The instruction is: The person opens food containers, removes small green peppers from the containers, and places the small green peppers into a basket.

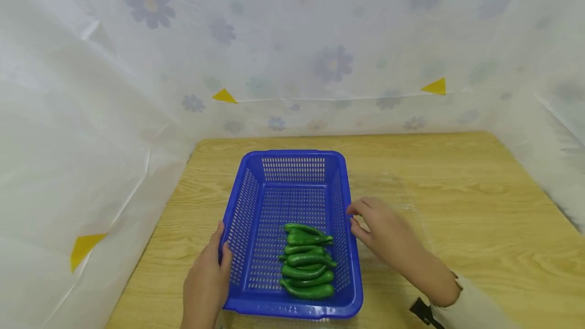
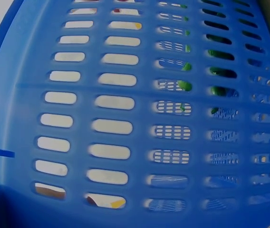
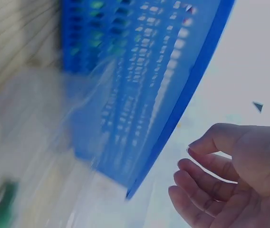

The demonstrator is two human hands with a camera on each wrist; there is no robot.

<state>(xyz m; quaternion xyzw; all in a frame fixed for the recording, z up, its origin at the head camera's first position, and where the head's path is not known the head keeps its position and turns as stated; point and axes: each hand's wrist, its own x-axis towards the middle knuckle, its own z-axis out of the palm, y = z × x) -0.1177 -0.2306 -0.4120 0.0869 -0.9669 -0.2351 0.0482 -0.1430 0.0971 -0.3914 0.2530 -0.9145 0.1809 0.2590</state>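
Observation:
A blue plastic basket (image 1: 292,311) with slotted walls stands on the wooden table. Green chili peppers (image 1: 311,260), several of them, lie side by side in its near right part. At the basket's left rim my left hand (image 1: 205,281) grips the side, thumb by the rim and fingers along the outer wall. The left wrist view is filled by the slotted basket wall (image 2: 139,114), the hand itself out of sight. Beside the right rim is my right hand (image 1: 381,227), its fingers loosely bent and holding nothing. The right wrist view shows this hand (image 3: 235,175) apart from the basket wall (image 3: 125,95).
Clear plastic film (image 1: 393,187) lies on the table (image 1: 484,207) right of the basket. A blurred green thing (image 3: 2,206) shows at the lower left of the right wrist view. White flowered sheeting (image 1: 292,39) with yellow triangles encloses the table's back and sides.

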